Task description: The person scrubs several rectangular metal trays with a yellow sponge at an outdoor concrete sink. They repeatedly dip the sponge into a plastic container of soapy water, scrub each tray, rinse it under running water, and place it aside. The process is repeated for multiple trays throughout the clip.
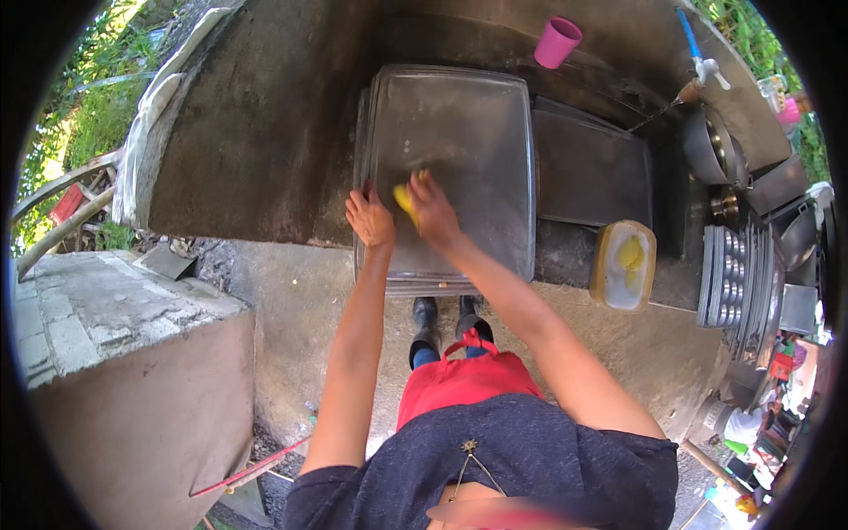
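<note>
A stack of metal baking trays lies before me, with a wet, soiled top baking tray (457, 146) facing up. My left hand (372, 217) is at this tray's left rim, its fingers over the edge. In my right hand (432, 209) is a yellow sponge (405, 204), pressed against the tray's surface left of its middle. The right fingers are slightly blurred and cover part of the sponge. To the right, a yellowish plastic tub (599, 265) contains whitish liquid and a yellow lump.
Darker trays (593, 165) lie right of the stack in the concrete basin (258, 132). A pink cup (556, 45) stands at the back, near a tap (709, 69) with running water. Pots (705, 149) and upright muffin pans (722, 278) line the right side. A concrete block (146, 371) stands left.
</note>
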Tool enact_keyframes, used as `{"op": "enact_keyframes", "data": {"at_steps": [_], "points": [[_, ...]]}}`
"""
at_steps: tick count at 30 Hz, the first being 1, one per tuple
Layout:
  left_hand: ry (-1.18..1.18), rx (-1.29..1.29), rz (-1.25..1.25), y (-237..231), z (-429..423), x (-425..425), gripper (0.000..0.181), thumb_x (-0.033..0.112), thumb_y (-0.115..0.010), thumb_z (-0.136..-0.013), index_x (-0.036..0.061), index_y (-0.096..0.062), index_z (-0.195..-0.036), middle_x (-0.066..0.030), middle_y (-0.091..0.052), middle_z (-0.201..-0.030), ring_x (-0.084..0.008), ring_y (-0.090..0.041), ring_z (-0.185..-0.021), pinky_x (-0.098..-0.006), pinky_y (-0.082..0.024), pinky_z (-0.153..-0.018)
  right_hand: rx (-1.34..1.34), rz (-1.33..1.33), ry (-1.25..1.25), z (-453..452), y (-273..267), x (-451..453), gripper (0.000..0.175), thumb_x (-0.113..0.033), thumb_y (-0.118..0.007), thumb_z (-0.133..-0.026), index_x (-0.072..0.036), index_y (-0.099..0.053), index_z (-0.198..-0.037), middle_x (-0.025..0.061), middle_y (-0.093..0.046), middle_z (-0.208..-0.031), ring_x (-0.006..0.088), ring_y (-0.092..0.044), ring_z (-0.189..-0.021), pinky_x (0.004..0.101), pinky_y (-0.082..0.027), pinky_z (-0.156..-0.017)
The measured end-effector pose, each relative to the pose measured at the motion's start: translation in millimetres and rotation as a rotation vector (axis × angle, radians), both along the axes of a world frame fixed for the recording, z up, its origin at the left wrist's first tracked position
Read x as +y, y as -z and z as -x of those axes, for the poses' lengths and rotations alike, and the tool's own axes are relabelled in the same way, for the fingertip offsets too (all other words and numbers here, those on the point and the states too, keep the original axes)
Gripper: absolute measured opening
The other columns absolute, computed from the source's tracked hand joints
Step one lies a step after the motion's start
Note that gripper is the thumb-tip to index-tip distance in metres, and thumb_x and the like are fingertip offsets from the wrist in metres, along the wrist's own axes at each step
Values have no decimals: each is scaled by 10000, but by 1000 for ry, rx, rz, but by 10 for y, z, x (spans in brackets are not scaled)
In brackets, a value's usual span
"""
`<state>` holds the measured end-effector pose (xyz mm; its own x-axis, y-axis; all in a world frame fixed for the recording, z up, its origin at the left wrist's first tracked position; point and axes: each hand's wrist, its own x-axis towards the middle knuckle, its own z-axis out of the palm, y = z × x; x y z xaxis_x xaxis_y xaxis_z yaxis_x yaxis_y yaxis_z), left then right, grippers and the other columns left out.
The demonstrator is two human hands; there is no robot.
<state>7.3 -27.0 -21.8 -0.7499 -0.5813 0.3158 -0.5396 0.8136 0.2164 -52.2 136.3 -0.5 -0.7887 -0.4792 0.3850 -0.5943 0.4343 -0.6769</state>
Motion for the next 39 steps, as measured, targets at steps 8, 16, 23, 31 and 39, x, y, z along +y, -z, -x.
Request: {"op": "enact_keyframes", "data": {"at_steps": [8, 16, 23, 31, 39], "points": [[67, -15, -28, -54, -103, 72, 411, 146, -559, -825, 53, -547, -1225, -89, -486, -1048, -275, -480, -965, -407, -391, -804, -172, -4, 239, 1228, 148, -100, 444, -243, -549, -883, -10, -461, -1251, 206, -485, -1272, 287, -474, -1173, 407, -360, -1005], [42, -137, -56, -142, -49, 97, 548, 300, -616, -818, 50, -488, -1288, -101, -467, -1095, -272, -452, -1000, -415, -359, -829, -320, -128, 444, 1437, -12, 99, 457, -239, -508, -883, -27, -427, -1280, 233, -468, -1275, 399, -434, -1186, 493, -323, -1020], [61, -116, -47, -126, -28, 78, 619, 376, -607, -808, 25, -470, -1300, -109, -463, -1102, -276, -453, -989, -420, -353, -820, 324, -368, 131, 2614, 608, 388, 382, -199, -534, -843, -9, -549, -1175, 243, -536, -1202, 369, -454, -1190, 433, -348, -1021], [90, -84, -74, -144, -32, 56, 713, 442, -639, -750, 12, -473, -1295, -120, -458, -1080, -285, -454, -972, -422, -349, -801, 459, -396, 262, 2402, 49, -726, 394, -175, -535, -828, -32, -551, -1195, 164, -425, -1366, 333, -312, -1326, 441, -265, -1090], [28, 86, -251, -75, -77, 9, 399, 169, -577, -816, 80, -569, -1205, -98, -499, -1015, -273, -490, -953, -418, -362, -794, 346, -365, -135, 1197, 590, -925, 500, -202, -534, -866, -38, -424, -1325, 167, -363, -1408, 336, -301, -1331, 438, -254, -1096]]}}
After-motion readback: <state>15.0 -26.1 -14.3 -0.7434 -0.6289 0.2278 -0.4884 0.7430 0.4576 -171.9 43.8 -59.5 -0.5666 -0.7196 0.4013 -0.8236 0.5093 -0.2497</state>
